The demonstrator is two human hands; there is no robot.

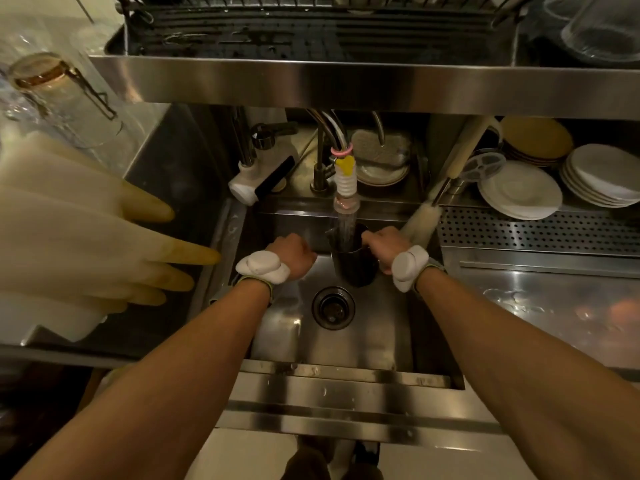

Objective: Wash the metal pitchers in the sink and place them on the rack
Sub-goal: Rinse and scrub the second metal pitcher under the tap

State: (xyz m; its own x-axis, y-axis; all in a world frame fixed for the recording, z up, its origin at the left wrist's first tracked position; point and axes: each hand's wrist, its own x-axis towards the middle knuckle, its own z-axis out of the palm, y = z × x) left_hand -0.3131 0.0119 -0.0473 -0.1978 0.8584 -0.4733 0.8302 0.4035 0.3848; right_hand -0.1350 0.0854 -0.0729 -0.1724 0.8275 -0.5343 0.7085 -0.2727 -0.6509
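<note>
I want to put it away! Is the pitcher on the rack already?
No, the right hand holds the pitcher in the sink under the running faucet.

From where I stand the sink (363,341) is brushed steel, wet and shiny; the pitcher (353,268) looks like dark, dull metal. The rubber glove (86,237) is pale, matt and smooth, the saucers (519,192) are glossy white ceramic, and the jar (52,88) is clear glass
</note>
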